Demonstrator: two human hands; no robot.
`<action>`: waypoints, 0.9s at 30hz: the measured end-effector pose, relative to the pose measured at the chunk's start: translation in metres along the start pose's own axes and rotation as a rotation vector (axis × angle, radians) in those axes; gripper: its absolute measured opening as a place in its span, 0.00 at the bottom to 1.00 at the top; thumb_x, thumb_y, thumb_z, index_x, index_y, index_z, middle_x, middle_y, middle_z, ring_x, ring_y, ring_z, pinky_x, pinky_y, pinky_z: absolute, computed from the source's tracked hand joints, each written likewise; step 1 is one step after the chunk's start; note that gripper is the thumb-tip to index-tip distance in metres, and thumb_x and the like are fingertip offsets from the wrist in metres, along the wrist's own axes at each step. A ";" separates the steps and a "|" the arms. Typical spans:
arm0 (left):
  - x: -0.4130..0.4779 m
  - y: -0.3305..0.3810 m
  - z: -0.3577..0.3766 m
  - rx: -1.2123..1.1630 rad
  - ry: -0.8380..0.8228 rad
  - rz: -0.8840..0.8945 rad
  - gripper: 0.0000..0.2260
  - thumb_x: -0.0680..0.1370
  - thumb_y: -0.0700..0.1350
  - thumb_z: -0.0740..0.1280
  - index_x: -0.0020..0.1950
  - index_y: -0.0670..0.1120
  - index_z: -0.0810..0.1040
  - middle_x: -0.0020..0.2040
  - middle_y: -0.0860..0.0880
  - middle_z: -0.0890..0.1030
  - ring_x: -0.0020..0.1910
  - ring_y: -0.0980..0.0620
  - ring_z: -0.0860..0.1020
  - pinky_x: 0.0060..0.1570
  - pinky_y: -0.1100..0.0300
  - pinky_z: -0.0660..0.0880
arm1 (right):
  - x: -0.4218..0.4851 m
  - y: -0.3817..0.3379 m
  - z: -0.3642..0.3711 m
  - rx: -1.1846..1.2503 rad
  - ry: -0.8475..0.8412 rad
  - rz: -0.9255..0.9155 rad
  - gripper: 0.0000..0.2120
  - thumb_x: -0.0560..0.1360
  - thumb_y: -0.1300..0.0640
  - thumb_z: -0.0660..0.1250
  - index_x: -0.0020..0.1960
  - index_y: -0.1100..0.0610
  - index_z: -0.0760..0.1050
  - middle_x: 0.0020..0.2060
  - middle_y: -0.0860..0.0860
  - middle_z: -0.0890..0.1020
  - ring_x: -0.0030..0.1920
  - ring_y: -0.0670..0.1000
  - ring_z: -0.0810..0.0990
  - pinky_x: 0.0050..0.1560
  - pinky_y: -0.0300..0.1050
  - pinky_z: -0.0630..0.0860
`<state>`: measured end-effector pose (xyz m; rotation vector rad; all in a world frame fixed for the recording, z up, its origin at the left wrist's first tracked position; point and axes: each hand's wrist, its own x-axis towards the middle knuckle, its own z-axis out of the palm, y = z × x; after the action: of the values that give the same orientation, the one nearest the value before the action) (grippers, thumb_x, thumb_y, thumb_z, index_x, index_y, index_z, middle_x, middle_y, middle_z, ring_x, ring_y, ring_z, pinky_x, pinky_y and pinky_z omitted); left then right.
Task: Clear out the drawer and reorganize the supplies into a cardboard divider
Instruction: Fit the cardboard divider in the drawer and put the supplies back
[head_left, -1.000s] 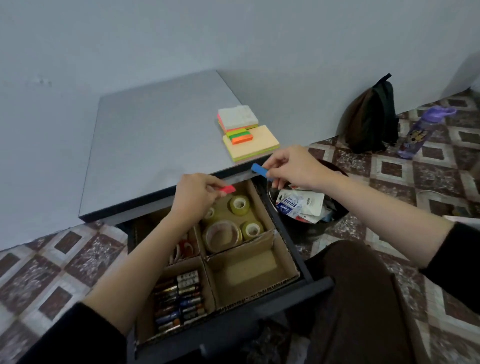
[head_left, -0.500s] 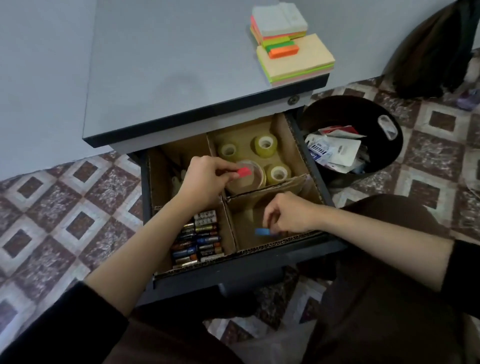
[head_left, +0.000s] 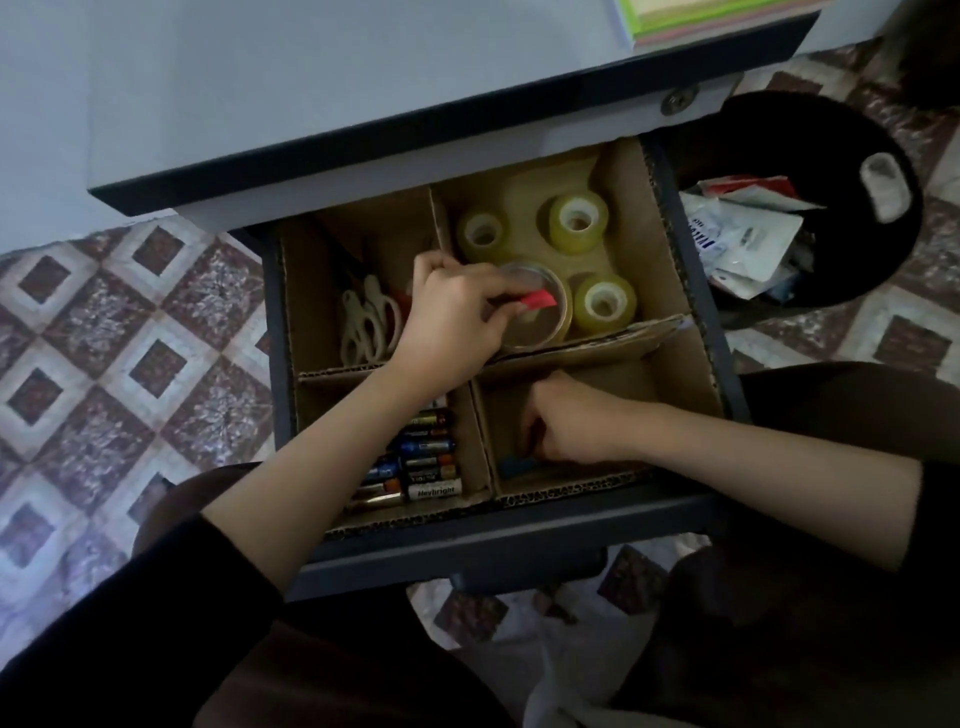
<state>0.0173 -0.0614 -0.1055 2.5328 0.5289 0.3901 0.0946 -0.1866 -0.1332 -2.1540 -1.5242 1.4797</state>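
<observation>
Since half a second ago the right hand (head_left: 576, 428) is reaching deeper into the divider's (head_left: 670, 335) 5 o'clock compartment. Its fingers are curling just beside a blue tab (head_left: 517, 464) lying on the cardboard floor; I cannot tell whether they are pinching it. The left hand (head_left: 457, 312) is hovering near the drawer's (head_left: 519, 551) middle, thumb and forefinger clamping a red tab (head_left: 537, 300) over the big tape roll (head_left: 545, 328) in the 1 o'clock compartment. Scissors (head_left: 363, 322) are lying at 10 o'clock, batteries (head_left: 426, 457) at 7 o'clock.
</observation>
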 end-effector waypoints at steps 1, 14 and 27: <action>0.000 -0.001 0.001 0.012 0.002 0.013 0.10 0.73 0.44 0.69 0.53 0.48 0.82 0.48 0.52 0.83 0.45 0.53 0.73 0.45 0.63 0.54 | 0.001 0.000 0.000 -0.006 -0.015 -0.001 0.08 0.72 0.65 0.68 0.51 0.62 0.81 0.46 0.56 0.82 0.46 0.52 0.80 0.51 0.48 0.79; 0.001 -0.005 0.008 0.028 0.055 0.044 0.09 0.73 0.45 0.69 0.53 0.49 0.82 0.48 0.53 0.83 0.44 0.53 0.74 0.45 0.63 0.54 | -0.002 -0.004 -0.006 -0.069 0.017 -0.004 0.08 0.74 0.62 0.68 0.52 0.58 0.82 0.45 0.52 0.80 0.47 0.50 0.78 0.49 0.43 0.78; 0.002 -0.005 0.009 0.042 0.075 0.038 0.09 0.74 0.45 0.69 0.53 0.49 0.82 0.47 0.53 0.84 0.43 0.55 0.72 0.45 0.64 0.53 | -0.008 -0.009 -0.002 -0.079 -0.138 -0.035 0.13 0.74 0.65 0.63 0.57 0.59 0.80 0.52 0.54 0.80 0.52 0.52 0.78 0.55 0.50 0.78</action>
<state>0.0206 -0.0599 -0.1153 2.5799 0.5234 0.4946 0.0903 -0.1876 -0.1217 -2.0942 -1.6829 1.6142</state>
